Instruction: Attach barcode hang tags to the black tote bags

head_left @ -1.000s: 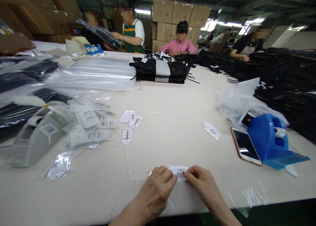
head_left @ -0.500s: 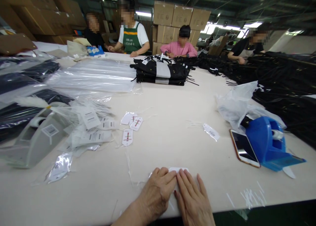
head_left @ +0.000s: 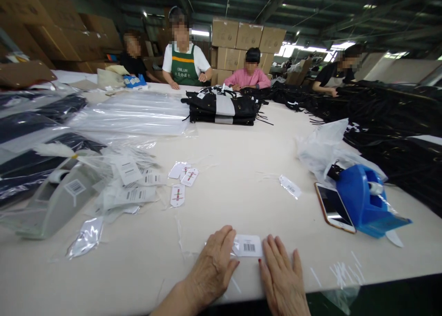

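A white barcode hang tag lies flat on the table between my two hands. My left hand rests at its left end, fingers together and slightly bent, thumb held apart. Something clear and shiny shows by those fingertips, partly covered. At the tag's right edge my right hand lies palm down, fingers stretched out. Further up the table are several tags with a red and green print, and another barcode tag to the right.
Left are a grey tape dispenser and heaped labels. Right are a phone, a blue tape dispenser and white strips. Stacked black goods lie ahead. Several people stand or sit across the table, including one in a green apron.
My hands have moved apart, uncovering the barcode tag between them. The right hand has shifted right. Across the table, the person in the green apron has straightened and drawn their hands apart.
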Demonstrator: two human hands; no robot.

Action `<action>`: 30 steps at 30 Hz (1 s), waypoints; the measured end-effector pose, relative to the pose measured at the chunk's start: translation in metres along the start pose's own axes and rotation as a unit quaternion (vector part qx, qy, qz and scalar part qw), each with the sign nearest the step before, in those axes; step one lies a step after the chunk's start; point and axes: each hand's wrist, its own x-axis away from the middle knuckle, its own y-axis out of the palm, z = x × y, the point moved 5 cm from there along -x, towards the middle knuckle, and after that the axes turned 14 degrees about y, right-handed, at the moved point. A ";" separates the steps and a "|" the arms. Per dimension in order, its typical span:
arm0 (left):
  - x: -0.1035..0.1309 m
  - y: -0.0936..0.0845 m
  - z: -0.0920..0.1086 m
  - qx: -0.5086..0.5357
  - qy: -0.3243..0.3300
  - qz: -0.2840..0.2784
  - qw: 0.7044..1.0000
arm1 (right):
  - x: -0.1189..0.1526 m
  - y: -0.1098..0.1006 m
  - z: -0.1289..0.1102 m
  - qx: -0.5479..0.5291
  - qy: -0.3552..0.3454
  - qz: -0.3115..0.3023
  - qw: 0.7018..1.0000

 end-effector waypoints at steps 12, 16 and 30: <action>0.002 -0.011 -0.020 0.099 -0.184 -0.022 0.978 | -0.002 0.007 -0.019 -0.030 0.062 -0.007 0.998; -0.003 -0.009 -0.022 0.113 -0.201 -0.031 0.973 | -0.009 0.007 -0.028 -0.039 0.055 -0.008 0.998; -0.011 -0.032 -0.035 0.042 -0.256 -0.189 0.947 | -0.020 0.003 -0.037 -0.121 0.069 -0.012 0.990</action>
